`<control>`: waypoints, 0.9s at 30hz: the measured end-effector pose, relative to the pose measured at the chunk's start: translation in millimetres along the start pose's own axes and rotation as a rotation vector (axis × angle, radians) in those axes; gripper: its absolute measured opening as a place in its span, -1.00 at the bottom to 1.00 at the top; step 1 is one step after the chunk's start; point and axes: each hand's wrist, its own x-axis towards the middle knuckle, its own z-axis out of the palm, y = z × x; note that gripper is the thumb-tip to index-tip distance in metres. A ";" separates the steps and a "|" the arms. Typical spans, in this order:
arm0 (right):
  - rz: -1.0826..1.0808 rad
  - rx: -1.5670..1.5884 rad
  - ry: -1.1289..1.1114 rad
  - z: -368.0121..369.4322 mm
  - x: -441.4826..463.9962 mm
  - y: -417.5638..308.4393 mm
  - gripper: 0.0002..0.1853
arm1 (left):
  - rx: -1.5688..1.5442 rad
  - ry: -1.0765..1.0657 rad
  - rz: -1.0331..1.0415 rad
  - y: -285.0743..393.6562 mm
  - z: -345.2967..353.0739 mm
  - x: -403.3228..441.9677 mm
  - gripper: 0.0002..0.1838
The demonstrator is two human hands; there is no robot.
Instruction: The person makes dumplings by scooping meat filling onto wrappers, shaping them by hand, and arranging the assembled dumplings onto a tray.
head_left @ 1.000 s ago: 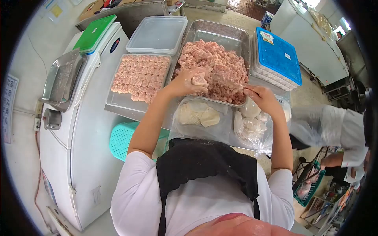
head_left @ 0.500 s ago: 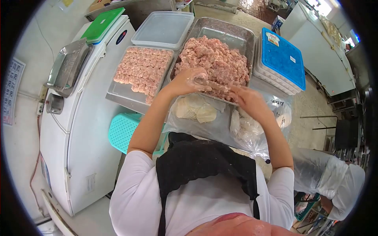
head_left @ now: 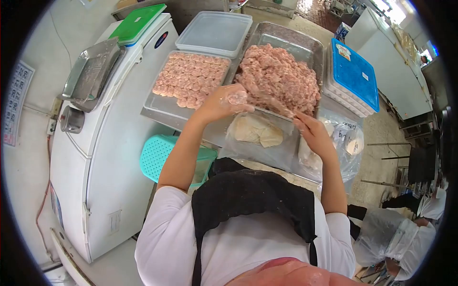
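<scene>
My left hand (head_left: 228,106) is closed around a small pale thing that looks like a dumpling wrapper (head_left: 237,98). It is at the near left rim of a metal tray (head_left: 312,44) heaped with ground meat (head_left: 279,76). My right hand (head_left: 315,133) is closed on the end of a thin, meat-smeared spatula (head_left: 281,108), whose blade points left along the tray's near edge. Below, a stack of pale dough wrappers (head_left: 255,131) lies on plastic. To the left, a clear container (head_left: 160,101) bears rows of small meat dumplings (head_left: 191,76).
A clear lid (head_left: 217,32) lies behind the dumplings. Stacked boxes under a blue lid (head_left: 355,74) stand at right, near a plastic bag (head_left: 350,138). A turquoise basket (head_left: 160,155) and white freezer (head_left: 114,181) are left. Another person (head_left: 391,238) works at lower right.
The view has shifted, so the table sits farther right. My right hand has drawn back toward me, off the meat to the tray's near edge. My left hand remains closed by the rim.
</scene>
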 end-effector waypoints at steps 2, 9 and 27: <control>0.098 0.095 0.059 14.4 -13.3 15.2 -0.61 | -0.046 -0.001 -0.015 -23.9 -27.8 -20.5 -0.56; 0.476 0.514 0.173 63.6 -50.9 -1.6 -0.63 | 0.008 0.216 -0.235 -134.5 -118.8 -115.6 -0.47; 0.521 0.480 0.307 150.0 -38.3 -82.8 -0.59 | 0.405 0.195 -0.203 -233.7 -105.6 -81.1 -0.11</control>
